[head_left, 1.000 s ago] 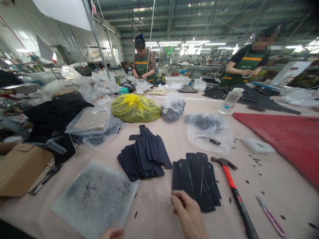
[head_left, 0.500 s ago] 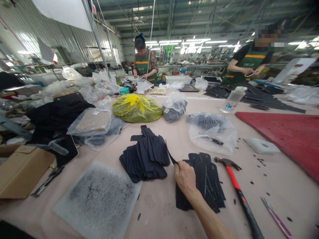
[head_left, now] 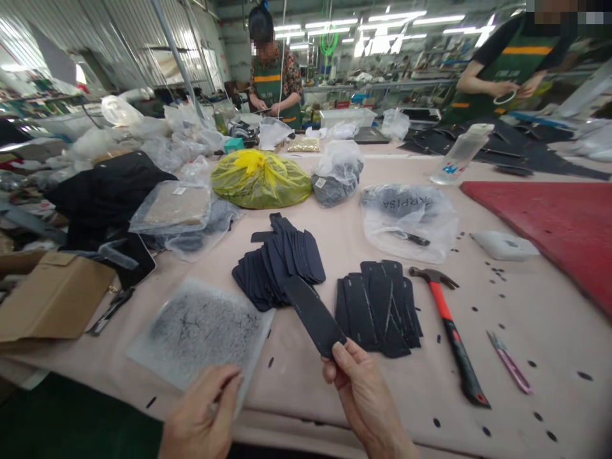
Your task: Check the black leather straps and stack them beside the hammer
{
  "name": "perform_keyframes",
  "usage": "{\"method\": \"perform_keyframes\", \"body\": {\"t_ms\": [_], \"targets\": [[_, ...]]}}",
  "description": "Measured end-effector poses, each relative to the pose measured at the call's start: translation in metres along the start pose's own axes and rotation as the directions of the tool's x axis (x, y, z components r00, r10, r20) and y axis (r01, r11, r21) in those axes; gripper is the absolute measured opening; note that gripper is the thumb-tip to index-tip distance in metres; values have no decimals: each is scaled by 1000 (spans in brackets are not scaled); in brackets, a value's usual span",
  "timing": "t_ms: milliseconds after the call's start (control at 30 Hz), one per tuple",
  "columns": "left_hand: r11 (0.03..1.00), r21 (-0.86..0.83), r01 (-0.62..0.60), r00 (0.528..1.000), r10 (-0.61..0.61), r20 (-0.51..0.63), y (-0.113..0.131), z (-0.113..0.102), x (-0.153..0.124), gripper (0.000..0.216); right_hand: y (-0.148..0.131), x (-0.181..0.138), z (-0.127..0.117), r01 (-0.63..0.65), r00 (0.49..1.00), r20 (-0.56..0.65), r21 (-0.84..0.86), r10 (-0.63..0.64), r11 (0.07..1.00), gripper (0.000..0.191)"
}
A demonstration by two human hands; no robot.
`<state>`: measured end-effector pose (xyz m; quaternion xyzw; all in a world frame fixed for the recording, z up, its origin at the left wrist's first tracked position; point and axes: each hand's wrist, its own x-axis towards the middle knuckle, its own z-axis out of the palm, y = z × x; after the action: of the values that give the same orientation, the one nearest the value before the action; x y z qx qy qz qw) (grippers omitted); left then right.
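The bottom edge cuts off the left grip (head_left: 198, 414) and the right grip (head_left: 358, 389) near the wrist. The right one's thumb and fingers cover the near end of a dark strip (head_left: 313, 315); the left may hold something small, but shadow makes that uncertain. The red board (head_left: 545, 229) runs past the right edge. A co-worker's apron lettering (head_left: 507, 89) is too blurred to read.

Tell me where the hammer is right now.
In the head view, the hammer lies right of centre on the table, between the dark strips and the pink snips.
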<state>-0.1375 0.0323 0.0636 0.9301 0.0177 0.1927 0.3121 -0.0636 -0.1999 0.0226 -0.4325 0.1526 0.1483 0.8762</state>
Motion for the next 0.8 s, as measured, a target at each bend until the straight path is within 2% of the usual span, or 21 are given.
{"method": "perform_keyframes", "body": {"t_ms": [100, 200, 300, 400, 467, 533, 567, 633, 667, 700, 733, 767, 800], "targets": [[968, -201, -148, 980, 172, 104, 49, 25, 31, 15, 4, -12, 2, -11, 999, 44, 26, 9, 1000, 32], [949, -285, -131, 969, 184, 167, 78, 44, 49, 17, 4, -20, -1, -6, 997, 74, 44, 3, 999, 30], [967, -251, -40, 962, 105, 251, 81, 56, 52, 14, 2, -25, -5, -5, 996, 88, 61, 0, 998, 29], [981, -179, 74, 930, -3, 368, 75, 64, 50, 13, 2, -26, -7, -16, 992, 124, 75, 6, 997, 28], [984, -132, 116, 916, -54, 398, 74, 66, 47, 15, 2, -25, -10, -28, 990, 139, 58, 19, 998, 29], [994, -87, 62, 944, -30, 328, 76, 64, 46, 8, 2, -23, -14, -35, 986, 161, -19, 38, 999, 30], [998, -64, 4, 960, 14, 278, 77, 61, 47, 12, 1, -22, -17, -34, 980, 190, -78, 49, 996, 31], [993, -51, -104, 960, 114, 254, 80, 54, 51, 36, -5, -20, -24, -18, 954, 290, -215, 82, 976, 33], [990, -73, -119, 940, 136, 313, 80, 50, 54, 44, -9, -19, -28, -6, 932, 347, -280, 107, 960, 34], [990, -110, -91, 895, 130, 427, 80, 47, 58, 44, -15, -17, -31, 8, 909, 395, -338, 135, 941, 35], [988, -152, -14, 814, 99, 572, 78, 45, 62, 37, -21, -16, -34, 28, 889, 432, -388, 155, 921, 36], [977, -182, 113, 697, 52, 715, 75, 45, 65, 29, -27, -14, -36, 55, 875, 457, -427, 162, 903, 38], [942, -194, 274, 557, 9, 831, 72, 47, 67, 22, -33, -13, -37, 87, 869, 470, -455, 155, 886, 39]]}}
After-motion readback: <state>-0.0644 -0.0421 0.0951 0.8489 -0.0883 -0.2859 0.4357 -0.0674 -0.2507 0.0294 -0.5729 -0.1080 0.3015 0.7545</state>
